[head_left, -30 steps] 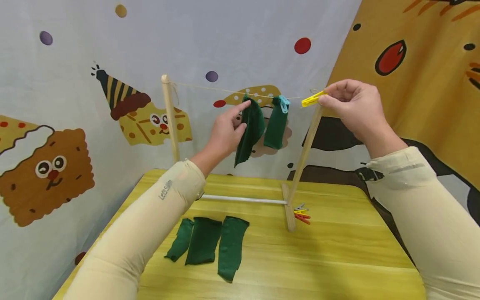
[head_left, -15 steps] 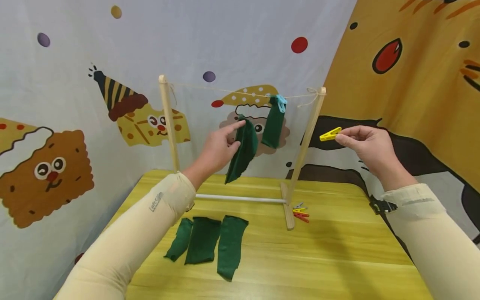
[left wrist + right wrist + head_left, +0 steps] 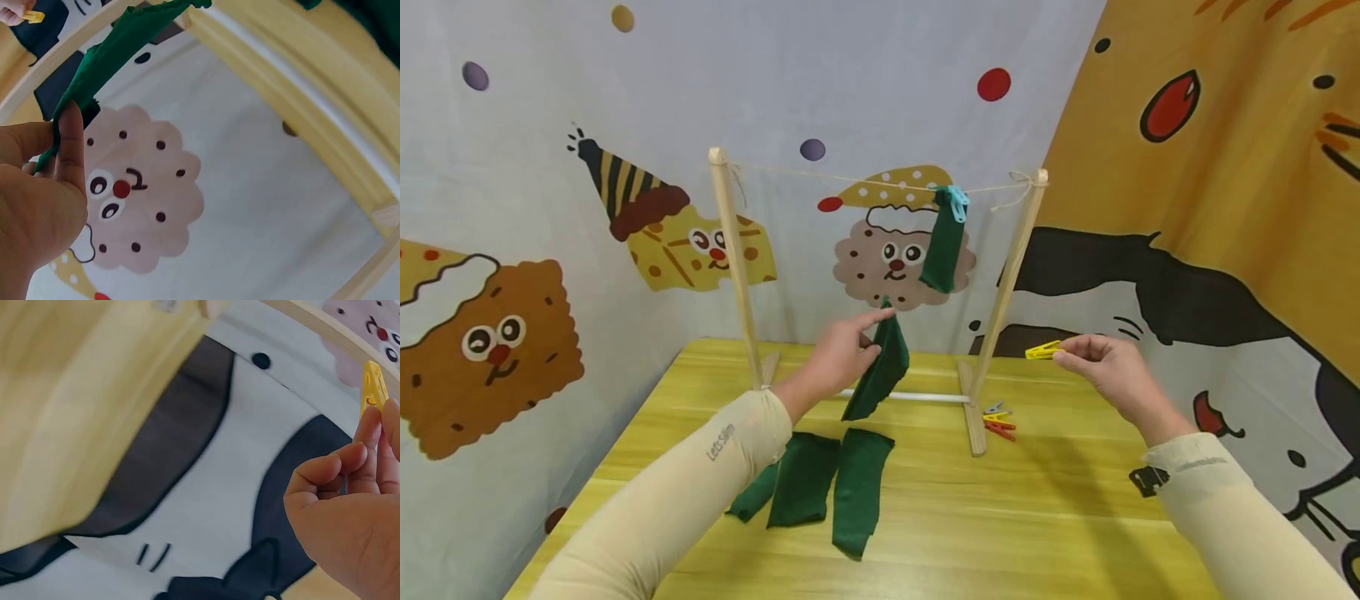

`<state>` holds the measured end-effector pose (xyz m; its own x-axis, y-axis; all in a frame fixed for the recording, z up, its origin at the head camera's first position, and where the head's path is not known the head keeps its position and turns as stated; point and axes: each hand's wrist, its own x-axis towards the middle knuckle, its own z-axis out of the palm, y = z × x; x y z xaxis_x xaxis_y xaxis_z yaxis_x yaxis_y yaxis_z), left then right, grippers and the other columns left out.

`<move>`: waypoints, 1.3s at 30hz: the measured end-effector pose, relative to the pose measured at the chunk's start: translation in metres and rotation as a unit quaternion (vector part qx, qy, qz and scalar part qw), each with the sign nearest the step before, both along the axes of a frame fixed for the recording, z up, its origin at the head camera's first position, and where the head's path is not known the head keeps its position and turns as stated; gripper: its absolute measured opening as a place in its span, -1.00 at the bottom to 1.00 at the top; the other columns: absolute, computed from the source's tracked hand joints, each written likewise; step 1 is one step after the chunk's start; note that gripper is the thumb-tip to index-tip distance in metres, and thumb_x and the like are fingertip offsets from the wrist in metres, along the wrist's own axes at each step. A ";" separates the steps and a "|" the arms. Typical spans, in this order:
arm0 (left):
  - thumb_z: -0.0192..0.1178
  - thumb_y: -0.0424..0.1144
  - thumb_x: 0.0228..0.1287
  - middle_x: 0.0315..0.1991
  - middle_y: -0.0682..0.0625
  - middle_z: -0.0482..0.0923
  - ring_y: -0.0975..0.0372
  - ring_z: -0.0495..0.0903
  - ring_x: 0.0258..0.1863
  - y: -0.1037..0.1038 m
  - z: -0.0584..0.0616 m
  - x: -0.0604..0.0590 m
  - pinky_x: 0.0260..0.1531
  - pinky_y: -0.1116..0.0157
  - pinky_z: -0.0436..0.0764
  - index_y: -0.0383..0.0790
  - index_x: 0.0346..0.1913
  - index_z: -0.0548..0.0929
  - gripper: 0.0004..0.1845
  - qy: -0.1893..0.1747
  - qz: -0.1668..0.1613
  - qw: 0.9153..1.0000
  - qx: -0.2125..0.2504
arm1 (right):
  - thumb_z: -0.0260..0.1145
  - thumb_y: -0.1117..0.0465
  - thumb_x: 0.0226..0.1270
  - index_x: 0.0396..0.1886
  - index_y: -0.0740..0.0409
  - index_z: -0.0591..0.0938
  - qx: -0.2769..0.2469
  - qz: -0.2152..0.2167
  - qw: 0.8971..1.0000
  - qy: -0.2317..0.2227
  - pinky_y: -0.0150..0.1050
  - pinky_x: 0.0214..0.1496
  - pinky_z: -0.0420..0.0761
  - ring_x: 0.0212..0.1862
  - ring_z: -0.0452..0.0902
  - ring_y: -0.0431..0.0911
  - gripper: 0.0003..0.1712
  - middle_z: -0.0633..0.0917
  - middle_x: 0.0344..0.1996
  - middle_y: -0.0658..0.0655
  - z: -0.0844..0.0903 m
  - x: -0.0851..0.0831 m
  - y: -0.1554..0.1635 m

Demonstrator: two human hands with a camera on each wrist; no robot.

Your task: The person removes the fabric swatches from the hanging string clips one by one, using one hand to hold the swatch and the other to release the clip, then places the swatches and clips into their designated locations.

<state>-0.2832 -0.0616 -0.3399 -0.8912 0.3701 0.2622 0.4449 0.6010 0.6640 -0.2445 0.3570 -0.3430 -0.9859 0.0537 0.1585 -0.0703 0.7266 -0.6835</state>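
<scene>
A dark green cloth [image 3: 883, 362] hangs folded from my left hand [image 3: 838, 354], which pinches it between thumb and fingers below the string. The left wrist view shows the same cloth [image 3: 103, 65] held at one end. Over to the right, my right hand [image 3: 1108, 371] pinches a yellow clothespin [image 3: 1042, 351] by one end, outside the right post. That clothespin [image 3: 373, 387] points up from the fingertips in the right wrist view. Another green cloth [image 3: 943, 246] hangs on the string [image 3: 842, 176], fastened by a light blue clothespin [image 3: 957, 202].
A wooden post [image 3: 733, 267] and a second post [image 3: 1011, 283] carry the string, joined low by a white rod [image 3: 932, 397]. Several green cloths [image 3: 857, 492] lie on the yellow wood-grain table [image 3: 1000, 517]. Grey, yellow and red clothespins [image 3: 1000, 423] lie beside the right foot.
Both hands have come down from string height. The left hand has lowered the green cloth away from the string; the right hand has carried the yellow clothespin downward.
</scene>
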 end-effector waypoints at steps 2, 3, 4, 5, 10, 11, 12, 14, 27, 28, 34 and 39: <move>0.18 -0.34 0.39 -0.42 -0.01 0.63 0.21 0.48 -0.67 0.001 -0.007 0.002 -0.65 0.34 0.43 0.38 0.45 0.29 -0.30 -0.008 -0.003 1.000 -0.003 | 0.28 -0.34 0.25 0.02 0.01 0.69 0.008 0.008 1.000 -0.010 -0.27 -0.14 0.56 -0.16 0.55 -0.15 -0.40 0.72 -0.12 0.03 -0.012 0.001 0.003; 0.18 -0.35 0.39 -0.40 0.00 0.62 0.20 0.47 -0.67 0.002 -0.010 0.004 -0.66 0.33 0.44 0.37 0.45 0.29 -0.30 -0.012 -0.006 1.000 -0.003 | 0.28 -0.34 0.25 0.01 0.00 0.68 0.009 0.009 1.000 -0.015 -0.26 -0.13 0.56 -0.17 0.57 -0.15 -0.40 0.72 -0.12 0.03 -0.018 0.001 0.004; 0.18 -0.35 0.39 -0.41 0.00 0.61 0.20 0.47 -0.67 0.003 -0.013 0.005 -0.65 0.32 0.45 0.36 0.46 0.29 -0.30 -0.010 -0.009 1.000 -0.005 | 0.28 -0.33 0.26 0.00 0.01 0.69 0.009 0.013 1.000 -0.018 -0.25 -0.12 0.57 -0.17 0.57 -0.15 -0.42 0.72 -0.12 0.05 -0.024 0.001 0.005; 0.18 -0.35 0.39 -0.41 0.00 0.61 0.21 0.46 -0.66 0.003 -0.015 0.006 -0.65 0.31 0.45 0.36 0.46 0.29 -0.30 -0.010 -0.011 1.000 -0.007 | 0.28 -0.33 0.26 -0.01 0.01 0.69 0.010 0.014 1.000 -0.020 -0.24 -0.11 0.57 -0.17 0.58 -0.15 -0.42 0.73 -0.12 0.05 -0.029 0.001 0.006; 0.18 -0.32 0.40 -0.43 0.04 0.59 0.21 0.44 -0.67 0.008 -0.028 0.010 -0.63 0.31 0.47 0.36 0.46 0.27 -0.30 -0.016 -0.022 0.999 -0.019 | 0.29 -0.30 0.27 0.00 0.04 0.69 -0.006 0.023 0.999 -0.039 -0.23 -0.09 0.57 -0.14 0.59 -0.14 -0.43 0.72 -0.08 0.09 -0.051 0.004 0.008; 0.18 -0.32 0.41 -0.44 0.04 0.59 0.21 0.43 -0.68 0.010 -0.031 0.011 -0.62 0.31 0.47 0.37 0.46 0.27 -0.30 -0.019 -0.024 0.999 -0.021 | 0.30 -0.29 0.28 0.00 0.06 0.69 -0.012 0.025 0.999 -0.043 -0.23 -0.09 0.57 -0.14 0.59 -0.13 -0.43 0.72 -0.08 0.11 -0.055 0.004 0.008; 0.18 -0.32 0.40 -0.45 0.04 0.58 0.22 0.42 -0.69 0.011 -0.033 0.012 -0.62 0.31 0.47 0.36 0.46 0.27 -0.30 -0.022 -0.026 0.999 -0.023 | 0.30 -0.28 0.28 0.00 0.07 0.69 -0.017 0.028 0.998 -0.046 -0.24 -0.09 0.56 -0.14 0.59 -0.12 -0.43 0.72 -0.08 0.12 -0.059 0.005 0.008; 0.19 -0.31 0.40 -0.50 0.03 0.56 0.23 0.40 -0.71 0.015 -0.039 0.013 -0.62 0.32 0.45 0.36 0.46 0.28 -0.30 -0.028 -0.032 0.999 -0.025 | 0.32 -0.26 0.28 -0.01 0.09 0.69 -0.028 0.031 0.998 -0.052 -0.26 -0.11 0.57 -0.14 0.58 -0.10 -0.44 0.72 -0.08 0.14 -0.066 0.006 0.008; 0.25 -0.27 0.37 -0.19 0.06 0.70 0.17 0.62 -0.54 0.040 -0.072 0.056 -0.68 0.27 0.47 0.47 0.41 0.30 -0.30 -0.163 -0.120 0.975 0.090 | 0.34 -0.26 0.26 -0.03 0.05 0.69 -0.029 0.023 0.996 -0.076 -0.23 -0.10 0.55 -0.09 0.57 -0.04 -0.46 0.73 -0.11 0.09 -0.096 0.014 0.006; 0.25 -0.27 0.36 -0.25 0.03 0.70 0.18 0.62 -0.55 0.041 -0.081 0.058 -0.69 0.28 0.46 0.44 0.42 0.30 -0.30 -0.167 -0.121 0.975 0.084 | 0.34 -0.24 0.27 -0.03 0.07 0.69 -0.031 0.025 0.996 -0.078 -0.22 -0.10 0.55 -0.09 0.57 -0.02 -0.47 0.73 -0.11 0.10 -0.100 0.015 0.005; 0.33 -0.16 0.30 0.24 -0.14 0.54 0.34 0.61 -0.50 0.042 -0.139 0.062 -0.47 0.39 0.55 0.03 0.46 0.35 -0.32 -0.074 -0.100 0.987 -0.104 | 0.38 -0.10 0.30 -0.06 0.13 0.69 -0.036 0.029 0.993 -0.107 -0.19 -0.20 0.61 -0.17 0.60 0.01 -0.57 0.74 -0.16 0.15 -0.125 0.018 -0.009; 0.33 0.12 0.25 0.49 0.04 0.29 0.22 0.47 0.34 0.043 -0.153 0.068 0.15 0.20 0.59 0.06 0.35 0.50 -0.37 0.040 -0.116 0.962 -0.242 | 0.41 -0.03 0.29 -0.15 0.07 0.71 0.004 0.018 0.994 -0.111 -0.31 -0.35 0.53 -0.32 0.55 -0.13 -0.70 0.74 -0.27 0.11 -0.141 0.018 -0.017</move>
